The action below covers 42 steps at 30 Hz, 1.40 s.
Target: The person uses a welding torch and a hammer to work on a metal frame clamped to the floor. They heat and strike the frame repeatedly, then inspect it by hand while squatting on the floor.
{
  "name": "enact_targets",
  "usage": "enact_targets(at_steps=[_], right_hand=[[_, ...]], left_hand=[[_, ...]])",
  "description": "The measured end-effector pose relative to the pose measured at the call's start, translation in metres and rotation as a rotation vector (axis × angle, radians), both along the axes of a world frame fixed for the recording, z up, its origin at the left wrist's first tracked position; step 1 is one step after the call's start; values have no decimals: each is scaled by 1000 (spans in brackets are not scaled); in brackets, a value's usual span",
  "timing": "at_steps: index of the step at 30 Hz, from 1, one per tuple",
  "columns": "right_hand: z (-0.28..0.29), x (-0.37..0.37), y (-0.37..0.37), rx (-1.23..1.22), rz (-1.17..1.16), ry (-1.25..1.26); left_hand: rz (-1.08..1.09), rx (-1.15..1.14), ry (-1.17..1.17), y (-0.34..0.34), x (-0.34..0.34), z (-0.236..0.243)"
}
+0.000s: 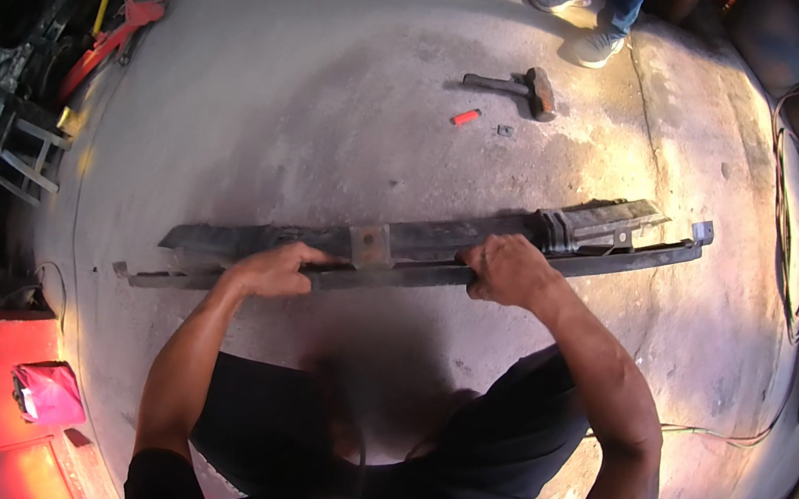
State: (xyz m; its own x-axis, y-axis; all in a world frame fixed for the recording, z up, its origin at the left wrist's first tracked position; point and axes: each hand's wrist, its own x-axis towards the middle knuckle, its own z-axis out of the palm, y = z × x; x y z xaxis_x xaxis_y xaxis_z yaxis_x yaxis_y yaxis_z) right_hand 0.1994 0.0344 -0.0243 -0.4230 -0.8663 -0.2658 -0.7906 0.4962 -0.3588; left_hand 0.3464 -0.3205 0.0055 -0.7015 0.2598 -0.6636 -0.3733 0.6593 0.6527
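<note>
Now, on the concrete floor [233, 137], a long dark beam [431, 242] lies crosswise, a thinner rail [599, 267] close along its near side, and both hands are down at that rail. The step in hand looks like steadying it; the next move would seem to call for even pressure from both sides, so neither end swings. The beam looks scuffed and dusty, ribbed near its right end; the rail, dark too, ends in a small upright tab on the right. The right hand [510, 270] is clamped on the rail; the left hand [274, 269] has one finger stretched towards a square, holed plate [370, 246], its grip impossible to tell.
</note>
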Motion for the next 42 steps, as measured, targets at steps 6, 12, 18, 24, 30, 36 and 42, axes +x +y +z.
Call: enact_targets(at_steps=[6,12,18,24,30,36,42], right_hand=[[47,-55,-70,258,3,-455],[27,-134,-99,203,-242,-229],[-55,-67,-123,-277,-359,575],[-151,25,-101,-128,-218,383],[-186,17,-128,264,-217,9],[-203,14,-149,168,-331,-49],[-209,12,-153,175,-369,-72]], left_hand=[[6,-173,-42,-47,-36,15],[130,-507,625,-57,-99,-36],[134,-654,912,-67,-128,-60],[193,-622,967,-58,-143,-87],[128,-775,970,-58,-145,-95],[136,-823,1043,-63,-145,-100],[104,-767,935,-74,-166,-104]])
